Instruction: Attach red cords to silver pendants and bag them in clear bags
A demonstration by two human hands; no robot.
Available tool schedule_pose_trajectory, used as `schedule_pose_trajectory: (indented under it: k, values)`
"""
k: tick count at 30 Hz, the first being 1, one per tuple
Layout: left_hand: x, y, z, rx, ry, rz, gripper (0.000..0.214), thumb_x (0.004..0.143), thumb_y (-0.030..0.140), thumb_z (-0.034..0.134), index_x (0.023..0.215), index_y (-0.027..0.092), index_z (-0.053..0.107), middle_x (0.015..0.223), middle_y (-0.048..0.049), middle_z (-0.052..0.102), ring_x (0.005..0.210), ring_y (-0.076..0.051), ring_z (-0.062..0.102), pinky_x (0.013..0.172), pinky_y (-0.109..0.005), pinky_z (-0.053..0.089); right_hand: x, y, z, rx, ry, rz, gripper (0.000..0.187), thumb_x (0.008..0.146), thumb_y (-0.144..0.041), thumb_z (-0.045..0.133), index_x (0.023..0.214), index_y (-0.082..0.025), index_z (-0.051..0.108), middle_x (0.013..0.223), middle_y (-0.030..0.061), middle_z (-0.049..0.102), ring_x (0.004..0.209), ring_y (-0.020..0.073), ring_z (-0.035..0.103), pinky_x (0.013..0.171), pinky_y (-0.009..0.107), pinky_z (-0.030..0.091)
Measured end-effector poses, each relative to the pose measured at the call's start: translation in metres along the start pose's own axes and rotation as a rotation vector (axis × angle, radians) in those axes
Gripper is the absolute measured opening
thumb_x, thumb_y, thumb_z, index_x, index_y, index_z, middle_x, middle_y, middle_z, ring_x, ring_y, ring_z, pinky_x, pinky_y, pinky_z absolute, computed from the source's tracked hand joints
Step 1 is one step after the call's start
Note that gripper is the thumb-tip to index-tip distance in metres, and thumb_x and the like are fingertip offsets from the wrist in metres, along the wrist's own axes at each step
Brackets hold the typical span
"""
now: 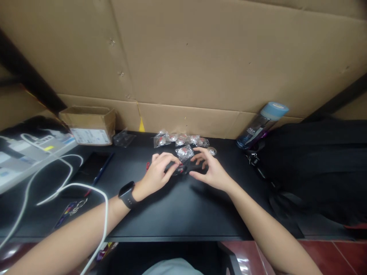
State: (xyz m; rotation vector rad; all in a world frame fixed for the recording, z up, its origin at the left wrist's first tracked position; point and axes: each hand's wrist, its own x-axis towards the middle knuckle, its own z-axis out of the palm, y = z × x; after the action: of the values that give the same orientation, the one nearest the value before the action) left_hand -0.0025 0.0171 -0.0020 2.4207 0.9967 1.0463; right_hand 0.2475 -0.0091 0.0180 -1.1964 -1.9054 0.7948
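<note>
My left hand (162, 170), with a dark watch (127, 194) on its wrist, pinches the edge of a small clear plastic packet (180, 170) with something red and dark in it. The fingers partly hide the packet, so I cannot make out its contents. To its right, my right hand (210, 170) hangs open with fingers curved and apart, holding nothing. Just beyond the hands lies a shiny clear packet (185, 152). Several similar packets (180, 139) with silvery and red contents form a row behind it. A small round silvery piece (212, 151) lies behind my right hand.
An open cardboard box (90, 126) and a crumpled clear wrapper (124, 138) stand at back left. Left are a power strip (34, 154), phone (90, 172), and white cable (86, 185) crossing my left forearm. A bottle (259, 126) and black bag (318, 168) occupy the right.
</note>
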Motion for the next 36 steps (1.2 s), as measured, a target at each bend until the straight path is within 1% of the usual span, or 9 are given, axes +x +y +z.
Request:
schedule_pose_trajectory:
  k: [3,7,11,13,19,26,30,32,36]
  values:
    - [0.0,-0.002,0.0,-0.008,0.009,0.0,0.014,0.107,0.028,0.05,0.105,0.023,0.062,0.109,-0.0034,0.075,0.104,-0.021,0.067,0.093,-0.038,0.039,0.004,0.014,0.01,0.088,-0.053,0.045,0.064,0.084,-0.032,0.077,0.14,-0.027,0.045,0.107,0.0059,0.075,0.09,0.0216,0.069,0.071,0.032,0.051]
    - [-0.001,-0.008,0.002,-0.095,0.006,-0.024,0.01,0.106,0.029,0.052,0.112,0.024,0.057,0.111,-0.0039,0.073,0.1,-0.019,0.069,0.093,-0.038,0.045,0.008,0.024,0.022,0.176,-0.014,0.079,0.046,0.089,-0.031,0.071,0.13,-0.025,0.052,0.097,0.0035,0.076,0.082,0.0192,0.069,0.068,0.03,0.049]
    - [-0.001,-0.016,0.004,-0.343,-0.021,-0.111,0.051,0.096,0.029,0.066,0.135,0.025,0.034,0.121,-0.0099,0.07,0.096,-0.019,0.072,0.087,-0.036,0.055,0.009,0.025,0.022,0.184,0.004,0.081,0.041,0.088,-0.03,0.072,0.125,-0.024,0.056,0.092,0.0022,0.075,0.079,0.0182,0.067,0.066,0.028,0.048]
    - [0.0,-0.018,0.004,-0.388,-0.054,-0.152,0.06,0.094,0.028,0.068,0.139,0.026,0.03,0.116,-0.0098,0.072,0.091,-0.019,0.073,0.083,-0.035,0.057,0.009,0.025,0.021,0.185,0.008,0.088,0.04,0.087,-0.031,0.072,0.124,-0.024,0.056,0.091,0.0019,0.075,0.077,0.0181,0.067,0.066,0.028,0.048]
    - [0.004,-0.022,0.002,-0.388,-0.087,-0.181,0.05,0.093,0.026,0.069,0.136,0.026,0.043,0.103,-0.0046,0.076,0.091,-0.018,0.075,0.087,-0.034,0.058,0.009,0.027,0.019,0.174,0.015,0.105,0.039,0.087,-0.032,0.073,0.122,-0.022,0.058,0.087,0.0018,0.074,0.073,0.0178,0.067,0.064,0.028,0.048]
    - [0.006,-0.032,0.003,-0.473,-0.115,-0.261,0.042,0.091,0.026,0.071,0.128,0.025,0.051,0.096,-0.0022,0.076,0.077,-0.016,0.073,0.076,-0.029,0.057,0.009,0.035,0.014,0.171,0.013,0.091,0.042,0.085,-0.023,0.075,0.125,-0.023,0.063,0.081,-0.0007,0.074,0.066,0.0156,0.065,0.065,0.027,0.048]
    - [0.007,-0.035,0.0,-0.284,-0.152,-0.125,0.024,0.096,0.023,0.065,0.12,0.025,0.064,0.101,-0.0027,0.078,0.085,-0.016,0.073,0.08,-0.031,0.051,0.011,0.038,0.011,0.042,-0.016,-0.003,0.014,0.088,-0.016,0.07,0.095,-0.023,0.08,0.082,0.0016,0.075,0.069,0.0151,0.064,0.063,0.027,0.045]
    - [0.008,-0.037,0.0,-0.131,-0.16,-0.042,0.016,0.099,0.022,0.062,0.112,0.026,0.07,0.105,-0.0016,0.079,0.092,-0.018,0.072,0.086,-0.035,0.045,0.012,0.041,0.009,-0.032,-0.025,-0.054,0.019,0.088,-0.011,0.069,0.088,-0.024,0.082,0.082,0.0012,0.075,0.068,0.0144,0.062,0.063,0.027,0.044]
    - [0.006,-0.037,0.001,0.056,-0.201,0.044,0.019,0.103,0.023,0.058,0.109,0.031,0.074,0.106,0.0011,0.079,0.099,-0.019,0.069,0.089,-0.04,0.033,0.014,0.049,0.008,-0.098,-0.06,-0.093,0.024,0.088,-0.009,0.067,0.092,-0.026,0.083,0.086,0.0013,0.076,0.073,0.0151,0.066,0.066,0.027,0.047]
